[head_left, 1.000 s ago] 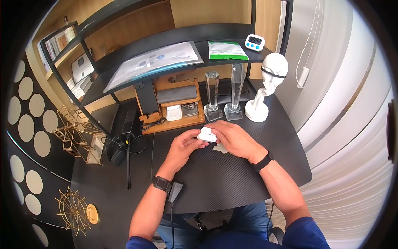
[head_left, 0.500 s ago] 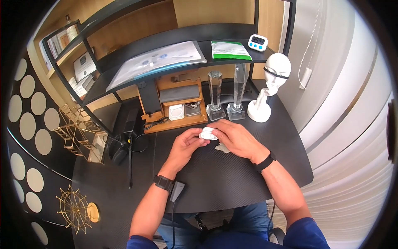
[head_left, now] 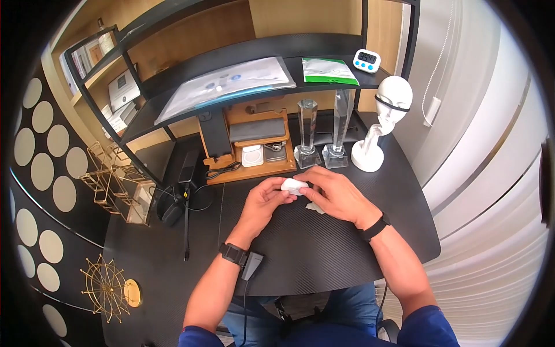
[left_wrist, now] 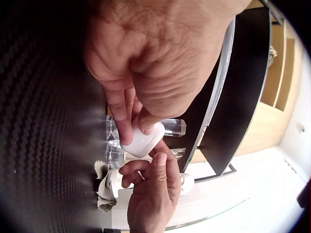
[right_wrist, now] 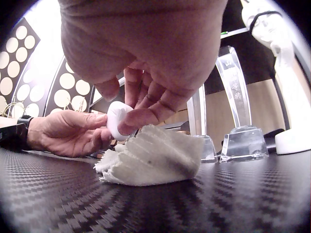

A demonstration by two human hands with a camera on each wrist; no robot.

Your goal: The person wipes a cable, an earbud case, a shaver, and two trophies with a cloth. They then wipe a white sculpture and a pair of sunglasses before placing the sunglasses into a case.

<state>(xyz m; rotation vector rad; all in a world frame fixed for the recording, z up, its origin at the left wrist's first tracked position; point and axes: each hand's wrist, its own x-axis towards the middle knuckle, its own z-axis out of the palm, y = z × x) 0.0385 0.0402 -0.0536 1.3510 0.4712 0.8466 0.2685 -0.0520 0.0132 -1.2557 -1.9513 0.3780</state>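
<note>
A small white earbud charging case (head_left: 293, 186) is held up between both hands over the desk. My left hand (head_left: 265, 201) pinches it from the left, thumb on one face and fingers on the other, as the left wrist view shows. From the other side my right hand (head_left: 336, 198) grips it with curled fingers at its edge. The case (left_wrist: 142, 145) looks closed, a smooth rounded shell. Below the right hand, a crumpled off-white cloth (right_wrist: 155, 158) lies on the black textured desk (head_left: 312, 254).
Behind the hands stand a wooden organizer (head_left: 257, 172), two crystal trophies (head_left: 307, 133) and a white head sculpture (head_left: 367, 155). Above runs a black shelf with a timer (head_left: 366, 61). Cables and a black device (head_left: 186, 173) lie left, near a golden wheel ornament (head_left: 110, 288).
The charging case showed its lid raised a second ago; the lid is now down. Both hands keep hold of it. The whole head view has shifted slightly.
</note>
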